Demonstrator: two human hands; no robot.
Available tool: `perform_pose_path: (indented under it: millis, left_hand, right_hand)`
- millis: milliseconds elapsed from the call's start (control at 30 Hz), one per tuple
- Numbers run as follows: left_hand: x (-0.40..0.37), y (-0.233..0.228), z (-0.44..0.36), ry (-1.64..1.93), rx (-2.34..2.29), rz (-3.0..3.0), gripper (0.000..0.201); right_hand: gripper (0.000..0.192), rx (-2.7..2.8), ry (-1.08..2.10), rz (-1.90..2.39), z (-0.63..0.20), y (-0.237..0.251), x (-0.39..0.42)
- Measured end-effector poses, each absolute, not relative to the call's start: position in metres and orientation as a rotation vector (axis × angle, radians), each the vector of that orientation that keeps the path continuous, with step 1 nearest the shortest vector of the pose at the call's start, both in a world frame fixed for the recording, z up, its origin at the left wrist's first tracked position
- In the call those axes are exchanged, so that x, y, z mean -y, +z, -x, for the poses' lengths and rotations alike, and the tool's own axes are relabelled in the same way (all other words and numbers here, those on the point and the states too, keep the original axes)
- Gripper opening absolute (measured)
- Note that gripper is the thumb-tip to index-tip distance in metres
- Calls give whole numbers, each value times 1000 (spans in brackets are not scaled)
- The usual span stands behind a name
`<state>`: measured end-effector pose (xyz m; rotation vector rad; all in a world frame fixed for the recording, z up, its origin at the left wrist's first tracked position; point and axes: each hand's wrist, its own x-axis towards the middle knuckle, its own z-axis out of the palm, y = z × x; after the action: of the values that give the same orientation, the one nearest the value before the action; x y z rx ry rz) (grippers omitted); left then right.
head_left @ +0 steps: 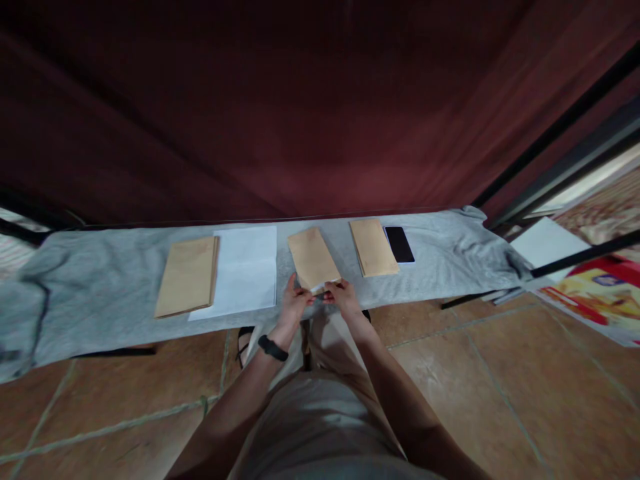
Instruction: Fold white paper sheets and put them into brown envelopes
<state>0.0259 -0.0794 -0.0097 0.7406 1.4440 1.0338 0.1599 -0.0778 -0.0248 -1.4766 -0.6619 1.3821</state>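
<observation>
A brown paper envelope (313, 259) lies at a slant on the grey cloth in front of me, its near end toward my body. A strip of white shows at that near end. My left hand (295, 300) pinches the near left corner, thumb and fingers together. At the near right corner my right hand (342, 296) grips the edge the same way. Left of the envelope are white paper sheets (247, 273) with a fold line across them. A stack of brown envelopes (187, 277) overlaps the sheets' left side. More brown envelopes (374, 248) lie to the right.
A phone (399, 245) with a dark screen lies beside the right-hand envelopes. The grey cloth (440, 267) covers a long, narrow bench. A dark red curtain (320, 133) hangs behind it. Black metal bars (560, 137) and a red-and-yellow printed box (600, 293) are at the right.
</observation>
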Motion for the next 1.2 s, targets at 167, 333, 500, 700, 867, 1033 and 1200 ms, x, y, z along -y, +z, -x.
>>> perform_pose_path:
  millis: [167, 333, 500, 700, 867, 1033, 1200]
  left_hand:
    - [76, -7, -18, 932, -1498, -795, 85]
    - [74, -8, -14, 862, -1528, -842, 86]
    - [76, -9, -11, 831, -1558, -929, 87]
    - [83, -7, -2, 765, -1647, -1345, 74]
    - [88, -3, 2, 641, -1765, -1580, 68]
    - [94, -2, 7, 545, -1873, -1752, 60]
    - [88, -6, 6, 741, -1780, -2081, 45]
  right_hand:
    - [17, 828, 1336, 1556, -176, -29, 89]
    - [24, 1103, 985, 1655, -192, -31, 99]
    - [33, 1589, 569, 1594, -194, -31, 103]
    - [39, 1723, 530, 1565, -194, -40, 107]
    - [40, 1748, 529, 1564, -196, -42, 108]
    - [39, 1751, 527, 1553, -197, -42, 108]
    - [39, 1765, 508, 1542, -197, -44, 108]
